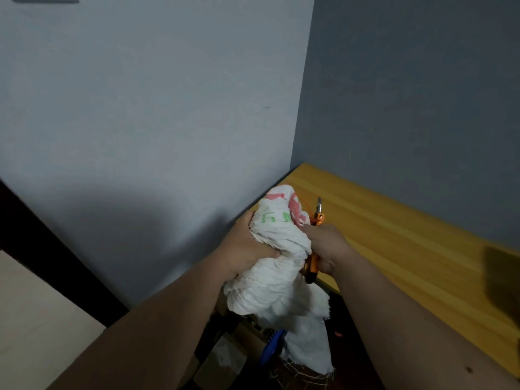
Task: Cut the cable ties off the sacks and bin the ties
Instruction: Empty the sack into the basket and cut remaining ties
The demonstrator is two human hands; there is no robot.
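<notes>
Background: grey-blue wall corner, yellow wooden tabletop at right.
Sack: crumpled white woven sack with red and green print, held up beside table edge.
Left hand: fist closed, bunching sack's neck.
Right hand: clenched around orange-handled cutters (blades pointing up), touching sack.

The sack is white cloth printed with pink-red shapes and green lettering near its top. The cutters have orange handles and a grey metal tip, and the bench is yellow wood with faint lengthwise streaks. Both walls are plain pale blue-grey.
</notes>
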